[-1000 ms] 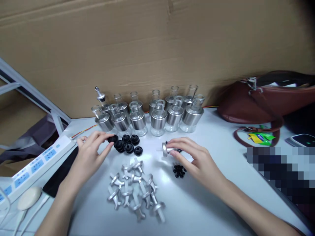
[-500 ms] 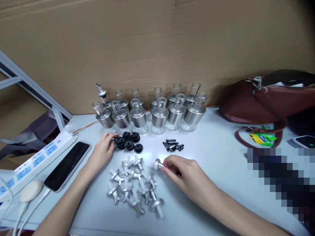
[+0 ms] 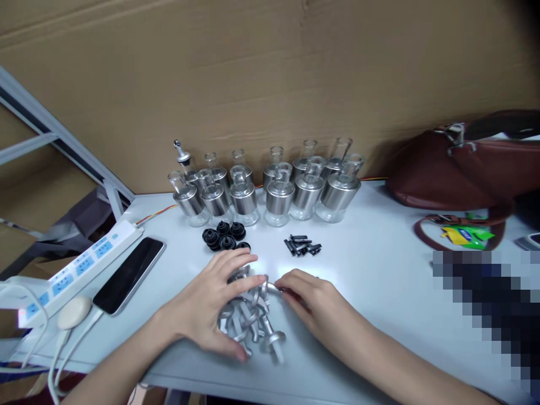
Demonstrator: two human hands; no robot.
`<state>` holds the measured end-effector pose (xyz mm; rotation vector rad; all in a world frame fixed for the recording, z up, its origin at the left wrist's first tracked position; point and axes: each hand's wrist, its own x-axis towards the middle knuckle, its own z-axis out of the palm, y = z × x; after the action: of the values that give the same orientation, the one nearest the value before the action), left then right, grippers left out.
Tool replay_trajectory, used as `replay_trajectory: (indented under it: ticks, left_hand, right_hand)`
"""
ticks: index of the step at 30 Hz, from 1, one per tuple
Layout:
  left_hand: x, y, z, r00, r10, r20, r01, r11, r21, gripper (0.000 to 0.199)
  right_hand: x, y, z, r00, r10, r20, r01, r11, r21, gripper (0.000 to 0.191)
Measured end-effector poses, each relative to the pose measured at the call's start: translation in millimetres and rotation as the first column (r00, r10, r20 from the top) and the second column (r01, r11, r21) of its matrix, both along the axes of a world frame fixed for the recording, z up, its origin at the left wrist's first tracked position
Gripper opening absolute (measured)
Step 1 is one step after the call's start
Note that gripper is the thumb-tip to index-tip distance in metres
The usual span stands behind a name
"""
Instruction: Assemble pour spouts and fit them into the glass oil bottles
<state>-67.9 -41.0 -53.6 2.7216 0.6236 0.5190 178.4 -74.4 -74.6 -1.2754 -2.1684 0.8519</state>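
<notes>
My right hand [image 3: 314, 298] pinches one silver pourer spout [image 3: 272, 287] by its narrow end, at the right side of a pile of similar pourer spouts [image 3: 274, 339]. Spread over that pile is my left hand [image 3: 206, 304], its fingers apart and the thumb low at the front; it covers part of the pile, and whether it touches the spouts is unclear. Just beyond the left fingers sit several black rubber stoppers [image 3: 211, 238]. Several small black pieces [image 3: 301, 246] lie together past the right hand.
Glass bottles with metal bands [image 3: 280, 194] stand in two rows by the cardboard wall [image 3: 270, 73]; one at back left carries a pourer [image 3: 182, 154]. At left are a phone [image 3: 129, 275] and power strip [image 3: 84, 270]; at right, a brown bag [image 3: 447, 174] and green-yellow packet [image 3: 466, 236].
My left hand has left the black stoppers and come toward me and right, opening over the pourer spouts. My right hand still holds its spout, now closer to the pile. The view has shifted slightly.
</notes>
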Motion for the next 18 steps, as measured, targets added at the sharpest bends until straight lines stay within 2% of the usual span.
replay_trajectory:
  ticks: [4, 10, 14, 18]
  left_hand:
    - [-0.5, 0.4, -1.2, 0.993, 0.052, -0.103, -0.062, 0.994, -0.093, 0.098]
    - [-1.5, -4.2, 3.5, 0.961, 0.052, -0.271, -0.100, 0.981, -0.169, 0.081]
    - [0.9, -5.8, 6.1, 0.962, 0.035, -0.271, -0.088, 0.979, -0.186, 0.068]
    - [1.9, -4.3, 8.0, 0.970, 0.036, -0.239, -0.080, 0.981, -0.178, 0.064]
  right_hand:
    - [-1.5, 3.6, -0.8, 0.999, -0.023, 0.024, 0.023, 1.000, 0.006, 0.018]
    - [-4.3, -0.2, 0.5, 0.995, 0.085, -0.051, -0.084, 0.996, 0.033, 0.024]
    - [-3.9, -2.6, 1.9, 0.984, 0.141, -0.108, -0.133, 0.988, 0.078, 0.030]
    - [-2.3, -2.2, 5.0, 0.985, 0.149, -0.085, -0.141, 0.985, 0.096, 0.030]
